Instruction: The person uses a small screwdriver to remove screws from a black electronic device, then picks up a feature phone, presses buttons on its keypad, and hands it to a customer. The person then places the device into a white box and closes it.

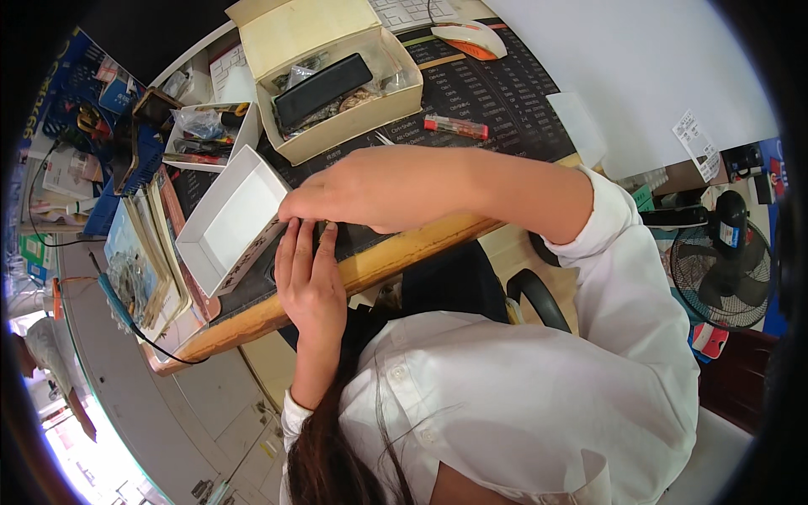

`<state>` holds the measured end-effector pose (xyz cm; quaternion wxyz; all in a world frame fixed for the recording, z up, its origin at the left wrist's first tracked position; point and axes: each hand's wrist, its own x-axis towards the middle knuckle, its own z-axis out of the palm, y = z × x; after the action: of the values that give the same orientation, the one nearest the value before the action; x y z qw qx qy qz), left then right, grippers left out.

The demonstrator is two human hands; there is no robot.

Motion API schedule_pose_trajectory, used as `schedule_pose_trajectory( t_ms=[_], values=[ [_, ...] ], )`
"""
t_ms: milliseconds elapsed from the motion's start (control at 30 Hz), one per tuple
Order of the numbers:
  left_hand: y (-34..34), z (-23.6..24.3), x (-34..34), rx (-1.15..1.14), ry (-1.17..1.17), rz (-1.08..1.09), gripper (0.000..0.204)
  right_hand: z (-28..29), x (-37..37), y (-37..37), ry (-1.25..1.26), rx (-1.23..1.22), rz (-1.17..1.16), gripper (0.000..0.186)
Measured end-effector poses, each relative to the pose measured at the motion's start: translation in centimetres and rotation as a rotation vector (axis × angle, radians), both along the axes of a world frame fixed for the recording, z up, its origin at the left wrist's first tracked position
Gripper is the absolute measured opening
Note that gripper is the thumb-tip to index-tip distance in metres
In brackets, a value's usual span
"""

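My right hand reaches in from the right over the desk's front part, its fingers bent downward and mostly hidden. It is closed, and what it holds, if anything, I cannot make out. Just below it lies my left hand, its fingers stretched out and slightly apart, the tips partly under my right hand. Something small and dark shows between the fingertips, too hidden to name. Beside both hands, to the left, an open white box sits tilted in view, its inside bare. Printing marks the wall nearest my fingers.
Beyond stands a cream lidded box holding a black case and small bags. A small white tray of oddments, a red-ended clear tube and a mouse lie around. Papers and a blue-handled soldering iron are left.
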<state>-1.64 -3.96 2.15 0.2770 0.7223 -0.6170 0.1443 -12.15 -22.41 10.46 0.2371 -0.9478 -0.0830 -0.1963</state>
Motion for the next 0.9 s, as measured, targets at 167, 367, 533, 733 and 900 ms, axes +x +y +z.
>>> schedule_pose_trajectory(
  t_ms=[167, 367, 533, 733, 900],
  values=[
    [-0.07, -0.02, 0.03, -0.005, 0.003, 0.004, 0.028, -0.22, -0.14, 0.01, 0.141, -0.108, -0.108, 0.03],
    [0.03, -0.06, -0.01, -0.001, 0.004, 0.003, 0.028, -0.27, -0.14, 0.24, 0.184, -0.08, -0.162, 0.015],
    [0.05, -0.17, 0.06, 0.002, 0.007, 0.01, 0.028, 0.32, -0.14, 0.33, 0.057, 0.092, 0.047, 0.018],
    [0.09, -0.2, 0.16, -0.011, 0.007, -0.003, 0.029, 0.45, 0.13, 0.46, 0.084, 0.012, -0.097, 0.025],
    [0.08, -0.1, 0.2, -0.004, 0.01, -0.013, 0.031, 0.33, -0.2, 0.49, 0.161, -0.074, -0.093, 0.025]
  ],
)
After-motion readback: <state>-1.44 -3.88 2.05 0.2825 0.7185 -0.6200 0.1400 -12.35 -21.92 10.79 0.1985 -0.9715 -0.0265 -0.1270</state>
